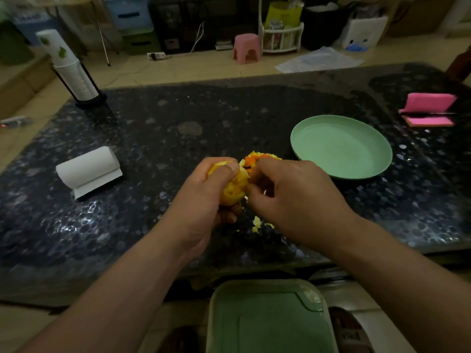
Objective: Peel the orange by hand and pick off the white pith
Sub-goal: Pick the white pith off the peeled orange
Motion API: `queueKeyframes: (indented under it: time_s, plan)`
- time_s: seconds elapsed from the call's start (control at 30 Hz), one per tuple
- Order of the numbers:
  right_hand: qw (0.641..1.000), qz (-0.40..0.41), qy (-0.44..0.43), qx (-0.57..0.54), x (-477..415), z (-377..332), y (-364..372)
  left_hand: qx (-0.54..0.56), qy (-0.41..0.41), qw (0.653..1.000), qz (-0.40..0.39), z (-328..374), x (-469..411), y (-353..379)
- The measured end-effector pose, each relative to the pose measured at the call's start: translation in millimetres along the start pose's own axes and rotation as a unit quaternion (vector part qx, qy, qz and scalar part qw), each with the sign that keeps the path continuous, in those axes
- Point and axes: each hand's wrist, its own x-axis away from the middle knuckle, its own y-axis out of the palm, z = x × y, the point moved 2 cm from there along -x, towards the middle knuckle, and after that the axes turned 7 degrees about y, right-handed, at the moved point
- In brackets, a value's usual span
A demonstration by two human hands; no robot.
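The orange [234,186] was gripped in the curled left hand [204,197] while its surface was pinched by the right hand [293,189].

A pink stool [246,48] and white rack [281,38] stand on beige floor [204,67] beyond a dark speckled table [204,118].

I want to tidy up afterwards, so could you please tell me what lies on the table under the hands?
Small pale pith scraps lie on the dark table below the orange. Peel pieces show behind the right hand, which covers the rest of that pile.
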Motion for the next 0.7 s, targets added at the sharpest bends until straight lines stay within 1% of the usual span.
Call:
queueKeyframes:
  time_s: [0.2,0.33,0.47,0.57,0.7]
  plan:
    - [0.998,0.004,-0.040,0.046,-1,-3,-1,-0.009,-0.007,1.000,0.006,-1,0,-3]
    - [0.996,-0.029,-0.042,0.076,-1,-6,-1,-0.001,-0.020,1.000,0.013,-3,-1,-4]
    - [0.993,-0.043,-0.053,0.096,-4,-7,0,-0.006,-0.035,0.999,0.008,-6,-5,-5]
    - [0.993,-0.032,-0.055,0.102,-3,-8,2,-0.012,-0.036,0.999,0.009,-8,-7,-5]
    - [0.995,0.004,-0.057,0.085,-3,-12,2,-0.018,-0.022,1.000,0.005,-12,-9,-3]
